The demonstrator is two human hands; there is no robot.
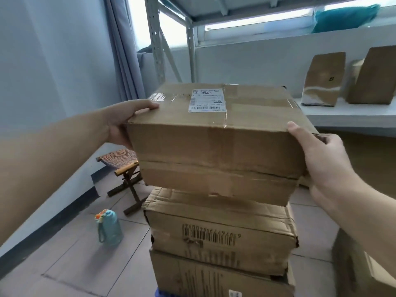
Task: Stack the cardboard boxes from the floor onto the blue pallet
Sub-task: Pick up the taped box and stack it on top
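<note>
I hold a large cardboard box (pixel 216 144) with a white shipping label on top, right in front of me. My left hand (pixel 124 123) grips its left side and my right hand (pixel 321 159) grips its right side. Its bottom edge sits at or just above a stack of two boxes: a crumpled box with a printed barcode (pixel 220 234) and a lower box (pixel 214 277). A sliver of the blue pallet (pixel 159 293) shows under the stack at the bottom edge. Whether the held box touches the stack I cannot tell.
A folding stool (pixel 126 168) and a teal water bottle (pixel 108 228) stand on the tiled floor at left. A metal shelf rack (pixel 158 46) rises behind. Two brown boxes (pixel 323 80) stand on a white ledge at right. Another cardboard box (pixel 364 266) lies at lower right.
</note>
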